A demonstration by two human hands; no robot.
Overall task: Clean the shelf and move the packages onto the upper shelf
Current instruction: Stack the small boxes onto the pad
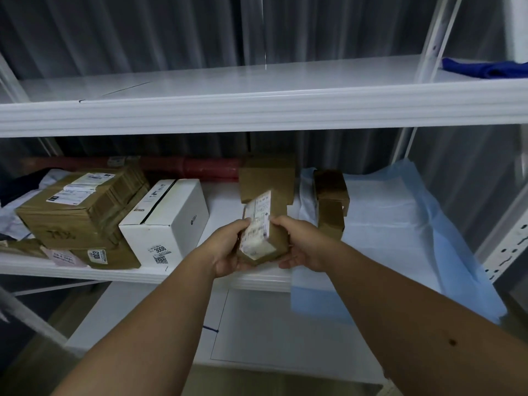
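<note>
Both hands are wrapped around one small brown parcel (264, 227), held in the air just in front of the middle shelf (183, 274). Her or his left hand (230, 248) cups the parcel's left side and underside with curled fingers, and the right hand (297, 242) grips the right side, thumb on top near the white label. The parcel is tilted, label face up and leaning away.

On the far left of that middle shelf sits a large brown box (83, 207) with white labels, resting on a flatter brown package (111, 257) marked 1003, with a pink slip (67, 257) beside it. Just right of these stands a white box (168, 221) marked 3008, touching the brown one. Behind the held parcel a plain brown box (268, 174) stands upright, and further right two small brown boxes (331, 201) are stacked on a pale blue sheet (400, 224) that hangs over the shelf edge.

Above, the upper shelf (257, 110) is white, with a dark blue cloth (485, 68) lying at its far right end
</note>
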